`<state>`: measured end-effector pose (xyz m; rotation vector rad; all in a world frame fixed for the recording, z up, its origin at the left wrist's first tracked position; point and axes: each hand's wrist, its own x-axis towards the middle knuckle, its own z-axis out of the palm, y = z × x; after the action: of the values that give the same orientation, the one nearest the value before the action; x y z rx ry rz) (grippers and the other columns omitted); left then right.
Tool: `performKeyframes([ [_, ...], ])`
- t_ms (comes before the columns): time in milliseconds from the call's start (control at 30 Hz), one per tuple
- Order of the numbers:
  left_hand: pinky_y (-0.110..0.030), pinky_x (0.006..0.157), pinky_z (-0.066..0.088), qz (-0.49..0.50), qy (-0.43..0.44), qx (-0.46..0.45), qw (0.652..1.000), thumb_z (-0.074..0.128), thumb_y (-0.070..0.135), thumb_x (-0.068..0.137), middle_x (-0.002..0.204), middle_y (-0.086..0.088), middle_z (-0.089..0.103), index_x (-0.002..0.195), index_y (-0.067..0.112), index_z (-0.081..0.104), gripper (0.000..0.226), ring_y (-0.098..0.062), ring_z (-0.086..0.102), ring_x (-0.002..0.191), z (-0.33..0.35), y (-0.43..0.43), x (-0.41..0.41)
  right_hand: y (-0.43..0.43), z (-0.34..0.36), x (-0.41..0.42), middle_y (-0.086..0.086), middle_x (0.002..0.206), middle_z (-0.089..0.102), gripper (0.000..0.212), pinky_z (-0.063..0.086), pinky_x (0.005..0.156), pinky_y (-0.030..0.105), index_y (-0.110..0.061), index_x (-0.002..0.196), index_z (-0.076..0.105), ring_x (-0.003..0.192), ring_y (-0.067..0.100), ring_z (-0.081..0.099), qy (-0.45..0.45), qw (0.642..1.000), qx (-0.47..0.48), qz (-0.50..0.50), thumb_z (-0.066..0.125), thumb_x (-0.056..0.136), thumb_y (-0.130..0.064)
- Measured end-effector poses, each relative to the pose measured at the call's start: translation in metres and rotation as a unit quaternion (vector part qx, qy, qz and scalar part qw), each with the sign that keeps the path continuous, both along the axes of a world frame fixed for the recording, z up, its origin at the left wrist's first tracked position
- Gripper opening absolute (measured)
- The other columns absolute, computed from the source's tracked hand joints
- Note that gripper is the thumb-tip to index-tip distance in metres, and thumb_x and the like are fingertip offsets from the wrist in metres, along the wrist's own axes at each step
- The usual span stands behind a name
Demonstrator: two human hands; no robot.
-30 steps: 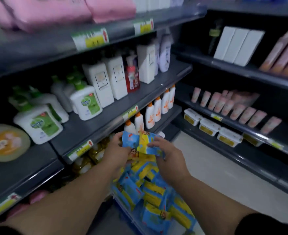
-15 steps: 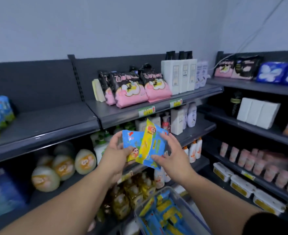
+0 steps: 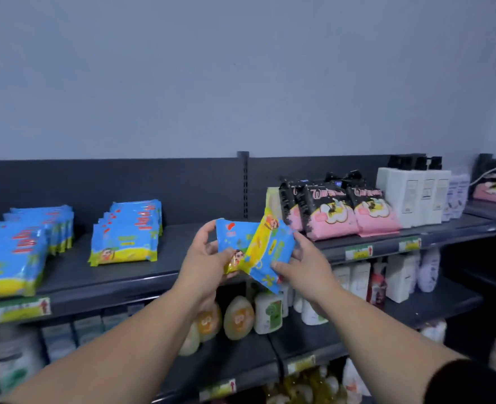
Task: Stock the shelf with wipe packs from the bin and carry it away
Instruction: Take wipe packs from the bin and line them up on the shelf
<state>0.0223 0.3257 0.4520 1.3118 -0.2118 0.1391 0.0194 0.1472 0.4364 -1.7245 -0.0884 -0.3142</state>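
Blue-yellow foil: 2 wipe packs (image 3: pixel 271 249) up at top shelf (image 3: pixel 159 258) height, just in front of its edge, not yet set down. Gripped from both sides: left hand (image 3: pixel 204 259) curled round left edge of the flatter pack, right hand (image 3: pixel 303 266) clamping the tilted one, thumb on face, fingers behind. Overlapped and fanned, prob to split them for placing one at a time. Soft packs, so two-hand edge grip = less flop.

Already on shelf: row (image 3: pixel 127 231) of same packs stood face fwd, plus bigger batch (image 3: pixel 19 252) far left. Faced front for label visibility from aisle. Bare stretch btwn row and pink bags (image 3: pixel 343 214) on right = likely target slot, straight behind hands. White bottles (image 3: pixel 413 196) beyond those, no conflict.

No bin in view; qty left unknown. Judged mid-stocking, carry-away not yet done. Next: push fwd, stand packs upright, align w/ row. Risk: slick foil, tilted pack sliding out of grip.
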Motion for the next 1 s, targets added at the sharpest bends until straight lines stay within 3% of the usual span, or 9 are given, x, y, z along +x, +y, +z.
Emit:
performKeyframes([
  [100, -0.038, 0.069, 0.057, 0.029, -0.011, 0.009, 0.999, 0.054, -0.008, 0.09, 0.096, -0.003, 0.069, 0.124, 0.031, 0.05, 0.052, -0.016, 0.068, 0.073, 0.008, 0.046, 0.017, 0.043, 0.011, 0.028, 0.004, 0.103, 0.072, 0.081, 0.054, 0.089, 0.041, -0.017, 0.146, 0.032, 0.093, 0.016, 0.069, 0.007, 1.0, -0.007, 0.028, 0.069, 0.079, 0.008],
  [233, -0.031, 0.061, 0.058, 0.055, -0.009, 0.021, 0.998, 0.054, -0.008, 0.09, 0.093, -0.001, 0.062, 0.119, 0.038, 0.05, 0.054, -0.015, 0.066, 0.068, 0.017, 0.1, 0.039, 0.092, 0.022, 0.061, 0.001, 0.1, 0.073, 0.088, 0.054, 0.088, 0.042, -0.02, 0.151, 0.025, 0.091, 0.018, 0.069, 0.008, 0.999, -0.021, 0.049, 0.069, 0.079, 0.006],
  [333, -0.032, 0.056, 0.056, 0.066, -0.002, 0.042, 0.997, 0.059, -0.005, 0.088, 0.122, -0.016, 0.055, 0.12, 0.044, 0.05, 0.059, -0.027, 0.065, 0.085, 0.017, 0.136, 0.057, 0.123, 0.029, 0.079, -0.007, 0.092, 0.072, 0.087, 0.057, 0.07, 0.034, -0.026, 0.15, 0.026, 0.075, 0.018, 0.067, 0.005, 0.997, -0.053, 0.057, 0.066, 0.08, 0.007],
  [433, -0.041, 0.071, 0.059, 0.085, 0.005, 0.056, 0.995, 0.06, -0.003, 0.088, 0.126, -0.012, 0.048, 0.12, 0.048, 0.05, 0.061, -0.024, 0.067, 0.079, 0.019, 0.166, 0.068, 0.149, 0.038, 0.094, -0.01, 0.093, 0.067, 0.085, 0.05, 0.058, 0.025, -0.033, 0.148, 0.028, 0.057, 0.008, 0.06, -0.012, 0.994, -0.09, 0.06, 0.063, 0.082, 0.006],
  [567, -0.028, 0.071, 0.057, 0.114, -0.01, 0.072, 0.991, 0.06, -0.006, 0.086, 0.122, -0.011, 0.054, 0.117, 0.048, 0.051, 0.062, 0.0, 0.069, 0.077, 0.015, 0.2, 0.083, 0.172, 0.053, 0.114, -0.011, 0.111, 0.063, 0.082, 0.048, 0.062, 0.019, -0.047, 0.141, 0.034, 0.078, 0.007, 0.064, -0.044, 0.981, -0.169, 0.081, 0.062, 0.082, 0.003],
  [700, -0.037, 0.07, 0.057, 0.127, 0.018, 0.066, 0.99, 0.054, -0.014, 0.086, 0.104, -0.009, 0.068, 0.124, 0.036, 0.05, 0.064, -0.024, 0.07, 0.082, 0.004, 0.225, 0.092, 0.186, 0.067, 0.136, -0.01, 0.111, 0.066, 0.079, 0.054, 0.084, 0.026, -0.052, 0.129, 0.04, 0.097, 0.008, 0.065, -0.074, 0.947, -0.27, 0.16, 0.061, 0.081, 0.007],
  [800, -0.034, 0.057, 0.056, 0.154, 0.041, 0.089, 0.983, 0.054, -0.014, 0.085, 0.092, -0.008, 0.07, 0.123, 0.034, 0.049, 0.061, -0.02, 0.067, 0.068, -0.003, 0.236, 0.092, 0.198, 0.072, 0.147, -0.007, 0.114, 0.067, 0.079, 0.052, 0.09, 0.025, -0.046, 0.132, 0.044, 0.097, 0.004, 0.064, -0.056, 0.917, -0.318, 0.232, 0.057, 0.081, 0.012],
  [900, -0.036, 0.069, 0.057, 0.197, 0.055, 0.16, 0.966, 0.058, -0.01, 0.082, 0.091, 0.003, 0.071, 0.126, 0.031, 0.048, 0.061, -0.017, 0.069, 0.078, -0.008, 0.245, 0.093, 0.212, 0.071, 0.154, -0.006, 0.122, 0.062, 0.077, 0.047, 0.093, 0.018, -0.045, 0.139, 0.042, 0.099, -0.001, 0.061, -0.061, 0.885, -0.392, 0.242, 0.059, 0.084, 0.006],
  [1000, -0.03, 0.075, 0.053, 0.243, 0.06, 0.275, 0.928, 0.055, 0.0, 0.085, 0.098, 0.012, 0.064, 0.124, 0.031, 0.045, 0.05, -0.011, 0.063, 0.087, -0.003, 0.247, 0.089, 0.225, 0.067, 0.159, -0.01, 0.129, 0.056, 0.075, 0.045, 0.087, 0.016, -0.053, 0.137, 0.038, 0.083, -0.004, 0.054, -0.092, 0.86, -0.451, 0.221, 0.058, 0.086, -0.001],
])
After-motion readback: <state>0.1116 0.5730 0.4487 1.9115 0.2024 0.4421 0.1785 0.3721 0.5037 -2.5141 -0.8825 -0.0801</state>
